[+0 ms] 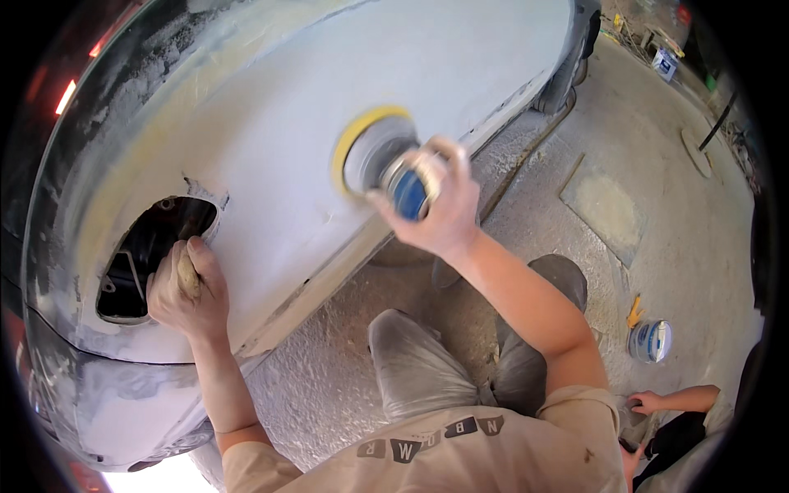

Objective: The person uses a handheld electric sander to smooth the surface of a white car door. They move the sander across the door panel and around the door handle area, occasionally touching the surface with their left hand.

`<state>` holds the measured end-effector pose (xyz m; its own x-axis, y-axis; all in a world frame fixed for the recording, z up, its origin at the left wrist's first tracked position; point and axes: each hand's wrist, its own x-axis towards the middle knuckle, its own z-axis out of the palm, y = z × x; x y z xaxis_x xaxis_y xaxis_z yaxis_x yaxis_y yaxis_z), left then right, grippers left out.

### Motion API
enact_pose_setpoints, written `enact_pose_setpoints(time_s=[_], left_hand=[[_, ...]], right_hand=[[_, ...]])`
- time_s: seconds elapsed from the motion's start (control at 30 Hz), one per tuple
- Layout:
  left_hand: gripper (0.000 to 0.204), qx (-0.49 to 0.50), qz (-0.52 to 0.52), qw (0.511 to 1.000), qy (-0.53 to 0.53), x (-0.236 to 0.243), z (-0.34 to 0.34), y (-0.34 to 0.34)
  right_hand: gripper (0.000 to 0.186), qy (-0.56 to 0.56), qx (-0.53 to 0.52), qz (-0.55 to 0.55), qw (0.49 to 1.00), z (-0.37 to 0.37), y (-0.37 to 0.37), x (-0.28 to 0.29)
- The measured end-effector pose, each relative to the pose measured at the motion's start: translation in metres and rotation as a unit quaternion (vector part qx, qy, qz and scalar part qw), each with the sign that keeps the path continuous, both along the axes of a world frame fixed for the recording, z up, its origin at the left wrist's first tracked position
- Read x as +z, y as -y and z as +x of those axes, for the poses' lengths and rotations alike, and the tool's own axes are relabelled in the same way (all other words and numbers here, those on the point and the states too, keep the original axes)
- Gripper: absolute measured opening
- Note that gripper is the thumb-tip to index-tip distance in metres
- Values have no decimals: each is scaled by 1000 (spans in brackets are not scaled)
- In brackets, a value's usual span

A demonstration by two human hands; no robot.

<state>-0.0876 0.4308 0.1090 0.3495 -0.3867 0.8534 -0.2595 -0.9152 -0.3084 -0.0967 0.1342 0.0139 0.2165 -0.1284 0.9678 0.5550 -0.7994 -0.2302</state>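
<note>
My right hand [444,197] is wrapped round the blue-and-silver body of a round orbital sander [380,156], slightly blurred. Its yellow-rimmed disc lies at the whitish primed car panel [288,131], close to the panel's lower edge. My left hand [191,283] is closed, fingers curled, at the right rim of a dark cut-out opening [136,271] in the car body. A small tan thing [188,274] shows among its fingers; what it is cannot be made out.
A hose [526,164] runs over the dusty concrete floor beside the car. To the right are a flat board [604,209] and a can [650,341] with a yellow tool beside it. Another person's hand [648,403] reaches in at lower right. A white-and-blue bucket [665,63] stands farther off.
</note>
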Motion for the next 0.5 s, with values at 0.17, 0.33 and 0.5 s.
enact_pose_setpoints(time_s=[0.17,0.33,0.5], left_hand=[[29,17,19,1000,-19,2,-2,0],[33,-41,7,998,57,1,6,0],[32,-29,11,999,35,2,5,4]], right_hand=[[58,-22,-52,110,992,13,5,42],[55,21,-112,180,977,33,28,73],[55,-40,-14,70,997,5,11,-12]])
